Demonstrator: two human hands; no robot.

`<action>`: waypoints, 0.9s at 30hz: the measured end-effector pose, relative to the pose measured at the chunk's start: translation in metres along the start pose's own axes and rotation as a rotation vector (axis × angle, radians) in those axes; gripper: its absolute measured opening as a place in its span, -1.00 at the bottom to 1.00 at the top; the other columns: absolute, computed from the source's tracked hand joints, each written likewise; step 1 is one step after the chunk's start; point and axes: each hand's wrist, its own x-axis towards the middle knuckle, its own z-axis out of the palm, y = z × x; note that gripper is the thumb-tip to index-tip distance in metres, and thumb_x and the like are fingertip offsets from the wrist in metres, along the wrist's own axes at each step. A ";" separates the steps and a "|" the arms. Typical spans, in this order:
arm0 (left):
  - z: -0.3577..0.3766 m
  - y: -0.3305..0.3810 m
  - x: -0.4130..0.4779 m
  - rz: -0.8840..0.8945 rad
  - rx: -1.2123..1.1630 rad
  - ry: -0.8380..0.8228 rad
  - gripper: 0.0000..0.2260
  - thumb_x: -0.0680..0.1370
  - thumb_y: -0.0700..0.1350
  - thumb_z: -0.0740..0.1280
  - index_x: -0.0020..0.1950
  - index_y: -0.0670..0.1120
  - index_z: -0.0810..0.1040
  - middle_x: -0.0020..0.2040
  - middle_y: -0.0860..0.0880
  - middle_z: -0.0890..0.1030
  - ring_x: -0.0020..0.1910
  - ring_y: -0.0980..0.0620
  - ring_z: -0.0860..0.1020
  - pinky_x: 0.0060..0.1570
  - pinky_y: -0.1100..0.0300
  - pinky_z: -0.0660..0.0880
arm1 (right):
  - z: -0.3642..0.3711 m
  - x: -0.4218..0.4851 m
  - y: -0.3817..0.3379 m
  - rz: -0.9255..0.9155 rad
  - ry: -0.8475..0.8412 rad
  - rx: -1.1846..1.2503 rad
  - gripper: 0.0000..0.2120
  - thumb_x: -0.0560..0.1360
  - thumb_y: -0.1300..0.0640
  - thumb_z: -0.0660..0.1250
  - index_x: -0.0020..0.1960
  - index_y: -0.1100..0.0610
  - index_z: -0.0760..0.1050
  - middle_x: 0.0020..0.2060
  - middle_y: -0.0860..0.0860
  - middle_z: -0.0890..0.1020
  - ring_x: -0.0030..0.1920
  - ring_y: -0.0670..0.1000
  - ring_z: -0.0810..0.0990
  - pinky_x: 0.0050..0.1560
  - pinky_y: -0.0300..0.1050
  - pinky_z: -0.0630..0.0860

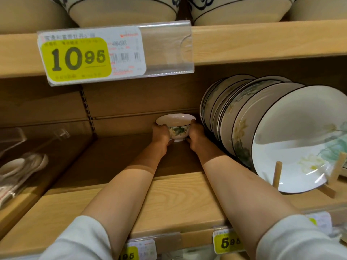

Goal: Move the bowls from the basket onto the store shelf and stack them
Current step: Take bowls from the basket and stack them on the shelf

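A small white bowl with a dark rim and a green-and-yellow flower print stands upright deep on the wooden shelf, close to the back wall. My left hand grips its left side and my right hand grips its right side, thumbs up at the rim. The bowl's foot is at or just above the shelf board; I cannot tell whether it touches. Both forearms reach in over the shelf's front edge. The basket is out of view.
A row of matching plates leans on a wooden rack right beside my right hand. Spoons in packaging lie on the left. The upper shelf with a large price tag and big bowls hangs overhead.
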 end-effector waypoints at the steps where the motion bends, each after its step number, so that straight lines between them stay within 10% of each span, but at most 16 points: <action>1: 0.000 -0.001 0.000 0.002 -0.011 0.003 -0.66 0.65 -0.16 0.05 0.44 -0.04 0.28 0.29 -0.17 0.46 0.07 -0.09 0.46 -0.05 0.00 0.55 | 0.001 -0.001 0.000 -0.003 0.008 -0.004 -0.58 0.66 -0.04 0.00 0.40 0.15 0.36 0.29 0.17 0.50 0.22 0.15 0.52 0.24 0.07 0.50; 8: -0.009 0.008 -0.009 -0.120 -0.062 -0.006 -0.66 0.65 -0.12 0.14 0.44 -0.04 0.31 0.32 -0.16 0.44 0.26 -0.18 0.46 0.08 -0.08 0.55 | 0.001 -0.017 -0.004 0.016 0.045 -0.011 -0.54 0.67 -0.07 -0.04 0.42 0.17 0.33 0.33 0.19 0.46 0.29 0.18 0.47 0.31 0.12 0.44; 12: -0.026 0.022 -0.036 -0.166 -0.050 -0.049 -0.71 0.64 -0.06 0.16 0.35 -0.04 0.42 0.16 -0.12 0.50 0.02 -0.07 0.49 0.04 -0.07 0.57 | -0.003 -0.043 -0.016 0.032 0.035 -0.010 -0.57 0.66 -0.02 0.00 0.43 0.13 0.34 0.33 0.15 0.47 0.29 0.16 0.47 0.34 0.10 0.42; 16: -0.058 0.039 -0.080 -0.121 -0.126 -0.108 -0.87 0.64 -0.08 0.15 -0.03 -0.01 0.48 -0.10 -0.03 0.46 -0.06 -0.04 0.50 -0.12 -0.04 0.60 | -0.012 -0.098 -0.024 0.031 -0.037 -0.018 -0.59 0.63 -0.01 0.08 0.45 0.07 0.31 0.32 0.10 0.47 0.28 0.13 0.45 0.31 0.05 0.41; 21: -0.099 0.039 -0.151 -0.020 -0.208 -0.081 -0.84 0.66 -0.14 0.13 0.15 -0.11 0.47 0.17 -0.07 0.53 0.18 -0.08 0.53 -0.18 -0.01 0.60 | -0.044 -0.180 -0.015 -0.028 -0.096 0.063 -0.70 0.62 0.09 0.13 0.31 0.12 0.45 0.19 0.08 0.56 0.15 0.09 0.54 0.13 0.03 0.46; 27: -0.138 0.023 -0.248 0.208 -0.130 -0.048 -0.77 0.60 -0.20 0.14 0.09 -0.11 0.58 -0.04 -0.08 0.71 -0.07 0.02 0.69 -0.10 0.13 0.65 | -0.074 -0.245 0.006 -0.086 -0.189 -0.003 -0.80 0.59 0.16 0.17 0.07 0.14 0.56 -0.06 0.10 0.71 -0.03 0.04 0.70 0.06 -0.05 0.58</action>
